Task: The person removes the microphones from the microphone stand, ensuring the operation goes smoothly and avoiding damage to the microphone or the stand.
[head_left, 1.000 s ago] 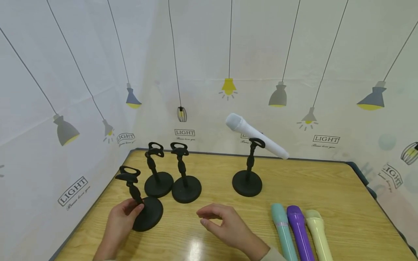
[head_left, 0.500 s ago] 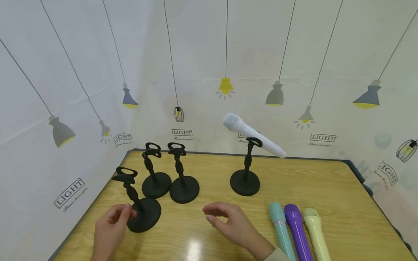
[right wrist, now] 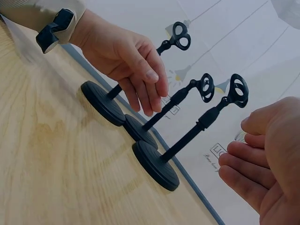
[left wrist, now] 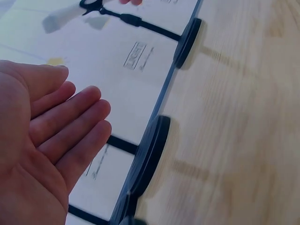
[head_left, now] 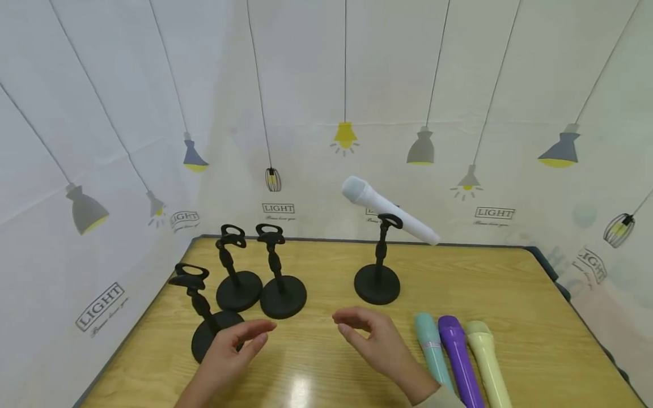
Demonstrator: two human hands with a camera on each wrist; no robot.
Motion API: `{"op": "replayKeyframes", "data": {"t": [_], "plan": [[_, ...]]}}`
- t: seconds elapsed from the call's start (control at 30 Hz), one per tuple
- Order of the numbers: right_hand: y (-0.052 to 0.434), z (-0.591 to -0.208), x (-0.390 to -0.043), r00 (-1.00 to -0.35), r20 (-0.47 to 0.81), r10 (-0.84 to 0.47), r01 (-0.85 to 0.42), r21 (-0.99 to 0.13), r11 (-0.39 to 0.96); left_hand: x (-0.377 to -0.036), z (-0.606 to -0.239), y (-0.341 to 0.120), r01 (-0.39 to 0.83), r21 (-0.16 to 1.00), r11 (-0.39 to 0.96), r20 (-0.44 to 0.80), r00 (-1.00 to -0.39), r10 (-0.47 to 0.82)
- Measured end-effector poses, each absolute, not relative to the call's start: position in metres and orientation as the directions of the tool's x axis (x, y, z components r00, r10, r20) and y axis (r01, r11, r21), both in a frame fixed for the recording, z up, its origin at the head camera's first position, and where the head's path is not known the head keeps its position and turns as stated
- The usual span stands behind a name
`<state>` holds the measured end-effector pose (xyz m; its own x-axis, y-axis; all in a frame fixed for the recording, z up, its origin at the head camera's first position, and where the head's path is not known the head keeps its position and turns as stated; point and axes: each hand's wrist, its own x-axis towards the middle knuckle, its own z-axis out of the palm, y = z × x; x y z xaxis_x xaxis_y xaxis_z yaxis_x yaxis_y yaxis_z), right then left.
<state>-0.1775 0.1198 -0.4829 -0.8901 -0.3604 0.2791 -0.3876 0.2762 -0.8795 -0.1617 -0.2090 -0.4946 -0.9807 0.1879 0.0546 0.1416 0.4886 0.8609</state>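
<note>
My left hand (head_left: 229, 354) is held with relaxed fingers in front of the nearest black microphone stand (head_left: 201, 306), overlapping its base in the head view. It holds nothing; the left wrist view shows the bare palm (left wrist: 42, 154). My right hand (head_left: 380, 345) hovers over the table, fingers slightly bent and holding nothing. Behind the left hand stand two more black microphone stands, one at the back left (head_left: 238, 292) and one beside it (head_left: 283, 297). Farther right, a white microphone (head_left: 393, 209) lies tilted in the clip of another black stand (head_left: 377, 285).
Right of my right hand, a teal microphone (head_left: 432, 345), a purple microphone (head_left: 461, 360) and a pale yellow microphone (head_left: 488, 362) lie side by side on the wooden table (head_left: 551, 317). A white backdrop (head_left: 306, 85) printed with lamps rises behind the table.
My left hand has let go of the nearest stand, drawn back, then swung right in front of its base. The right hand has drifted slightly right. The head view has shifted a little.
</note>
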Motion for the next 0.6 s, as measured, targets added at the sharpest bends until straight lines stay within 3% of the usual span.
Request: {"op": "replayKeyframes", "data": {"t": [0.6], "plan": [[0.163, -0.456, -0.197, -0.902, 0.394, -0.177, -0.432, -0.825, 0.364, -0.221, -0.500, -0.123, 0.272, 0.886, 0.376, 0.104, -0.906, 0.410]]}}
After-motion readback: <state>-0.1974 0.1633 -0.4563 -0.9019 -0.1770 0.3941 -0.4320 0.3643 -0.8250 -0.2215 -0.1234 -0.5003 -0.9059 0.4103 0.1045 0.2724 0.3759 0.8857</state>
